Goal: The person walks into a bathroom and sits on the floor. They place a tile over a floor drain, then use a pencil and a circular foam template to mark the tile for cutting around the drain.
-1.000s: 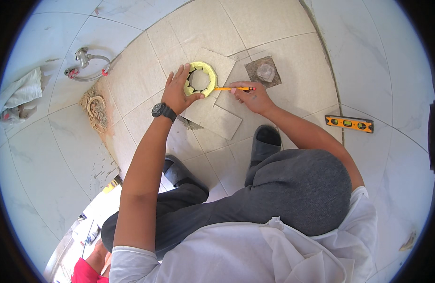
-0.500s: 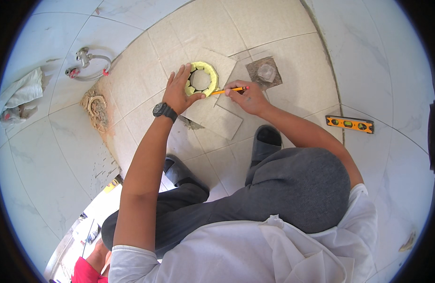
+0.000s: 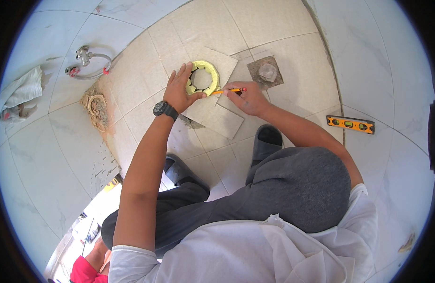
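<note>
A yellow ring [image 3: 211, 70] with dark gaps along its inner edge lies flat on a loose, cut beige tile [image 3: 226, 60]. My left hand [image 3: 180, 89] grips the ring from its left side, fingers along the upper left and thumb at the bottom. Pinched in my right hand [image 3: 248, 100] is a yellow-orange pencil [image 3: 235, 89] with a red end. The pencil's tip points left and meets the ring's lower right rim, by the tile. Another corner of cut tile [image 3: 229, 121] shows below.
A square floor hole [image 3: 276, 81] with a translucent lump in it lies right of my right hand. Farther right is an orange spirit level [image 3: 350, 124]. A tap with a hose [image 3: 84, 55] is on the left wall. Someone's red sleeve [image 3: 85, 271] shows at lower left.
The pencil's red end has shifted slightly left with a small movement of my right hand. My left hand stays on the ring.
</note>
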Tool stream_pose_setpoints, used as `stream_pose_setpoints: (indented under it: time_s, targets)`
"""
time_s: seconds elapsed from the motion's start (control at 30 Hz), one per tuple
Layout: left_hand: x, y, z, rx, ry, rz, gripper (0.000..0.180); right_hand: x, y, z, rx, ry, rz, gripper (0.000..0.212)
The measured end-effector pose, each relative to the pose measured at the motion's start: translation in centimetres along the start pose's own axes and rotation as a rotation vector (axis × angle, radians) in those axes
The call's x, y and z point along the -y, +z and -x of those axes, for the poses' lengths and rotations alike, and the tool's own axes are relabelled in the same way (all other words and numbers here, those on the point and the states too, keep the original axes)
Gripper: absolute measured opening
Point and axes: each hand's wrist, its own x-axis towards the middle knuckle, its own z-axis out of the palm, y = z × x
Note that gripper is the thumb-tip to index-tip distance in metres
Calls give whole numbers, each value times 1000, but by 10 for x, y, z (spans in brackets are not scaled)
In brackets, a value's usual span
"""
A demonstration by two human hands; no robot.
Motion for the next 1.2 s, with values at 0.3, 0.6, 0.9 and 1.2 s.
stream_pose_setpoints:
  time_s: [0.3, 0.6, 0.9, 1.2]
  targets:
    - [-3, -2, -1, -15, 11, 13, 118, 6, -6, -12, 0, 30, 161, 23]
    - [-3, -2, -2, -9, 5, 22, 115, 11, -18, -25, -38, 83, 215, 28]
    - [-3, -1, -1, -17, 2, 65, 114, 13, -13, -25, -45, 29, 244, 26]
    - [-2, 0, -2, -14, 3, 35, 115, 9, -18, -27, -113, 75, 172, 26]
